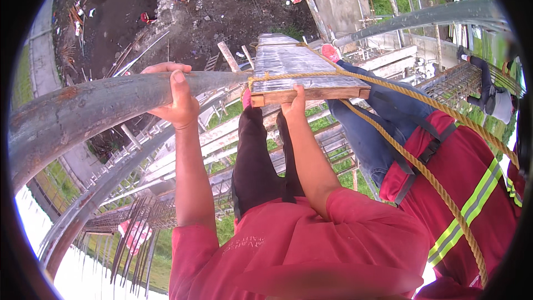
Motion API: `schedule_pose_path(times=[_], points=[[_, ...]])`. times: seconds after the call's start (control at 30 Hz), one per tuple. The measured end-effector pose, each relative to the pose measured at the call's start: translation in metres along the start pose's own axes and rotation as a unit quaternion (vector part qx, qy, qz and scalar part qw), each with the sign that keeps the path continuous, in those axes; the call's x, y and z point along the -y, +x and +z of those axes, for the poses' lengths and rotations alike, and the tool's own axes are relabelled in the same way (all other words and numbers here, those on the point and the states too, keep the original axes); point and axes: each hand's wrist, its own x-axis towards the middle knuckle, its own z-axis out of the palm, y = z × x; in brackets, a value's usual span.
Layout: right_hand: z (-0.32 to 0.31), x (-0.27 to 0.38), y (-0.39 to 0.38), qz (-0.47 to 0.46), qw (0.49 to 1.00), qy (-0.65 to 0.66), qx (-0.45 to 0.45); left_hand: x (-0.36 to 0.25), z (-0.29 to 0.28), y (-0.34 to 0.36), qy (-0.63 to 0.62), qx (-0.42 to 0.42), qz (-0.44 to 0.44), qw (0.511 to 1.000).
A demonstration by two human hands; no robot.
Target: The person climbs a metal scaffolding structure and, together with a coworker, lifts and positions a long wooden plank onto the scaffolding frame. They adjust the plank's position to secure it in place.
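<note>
My left hand (179, 100) is wrapped round a thick grey metal pipe (83, 108), thumb over its near side. With my right hand (295, 103) I grip the near wooden edge of a long grey panel (305, 69), thumb on top and fingers hidden underneath. A yellow rope (444, 194) is tied around the panel. From there two lengths of it run to the lower right, past a co-worker beside me.
The co-worker in a red top with reflective stripes (466, 211) and blue jeans stands close on my right. Below are scaffold bars, rebar cages (444, 80) and muddy ground (222, 11) with people far down. Another person (494, 97) is at the far right. A second pipe (127, 172) curves on the left.
</note>
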Motion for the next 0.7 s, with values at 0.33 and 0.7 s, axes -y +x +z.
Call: schedule_pose_path(times=[0.33,0.7], points=[[-0.025,0.037,0.018,0.007,0.977,-0.214,0.019,0.002,-0.003,0.002,0.022,0.015,-0.001,1.0],[-0.018,0.129,-0.065,-0.032,0.937,-0.344,0.048,0.008,-0.011,0.007,-0.034,-0.012,-0.014,0.999]])
